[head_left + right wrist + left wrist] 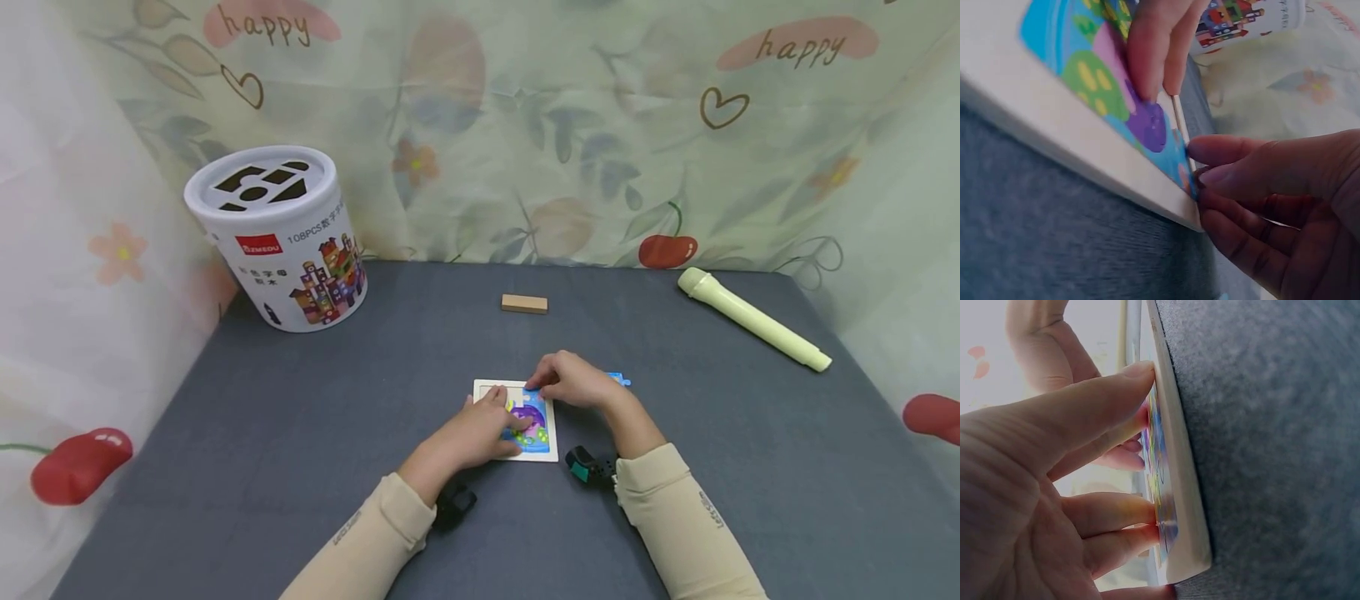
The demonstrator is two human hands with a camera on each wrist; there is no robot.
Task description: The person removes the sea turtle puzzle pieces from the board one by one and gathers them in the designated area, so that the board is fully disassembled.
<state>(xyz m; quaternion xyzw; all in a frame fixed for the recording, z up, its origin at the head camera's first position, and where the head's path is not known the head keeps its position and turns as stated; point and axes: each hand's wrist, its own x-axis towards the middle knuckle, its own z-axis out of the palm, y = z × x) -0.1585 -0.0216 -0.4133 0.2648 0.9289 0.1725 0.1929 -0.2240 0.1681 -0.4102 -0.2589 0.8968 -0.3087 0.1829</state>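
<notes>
A small jigsaw puzzle in a pale wooden frame (553, 454) lies flat on the table, showing a purple, green and blue picture (1088, 81). Across its left part my left hand (476, 433) lies with fingers spread, fingertips pressing on the picture and frame; the thumb (1100, 403) is at the near side. My right hand (576, 382) is at the frame's far right corner. There its thumb and index finger (1225, 150) pinch a puzzle piece (1185, 178) at the corner, mostly hidden by the fingertips. Pale board shows at the upper left of the picture.
A loose blue puzzle piece (619, 378) lies just beyond the right wrist. Farther back are a wooden block (524, 304), a pale yellow toy microphone (757, 321) at the right and a white block bucket (300, 242) at the left. Patterned cloth (480, 167) hangs behind the table.
</notes>
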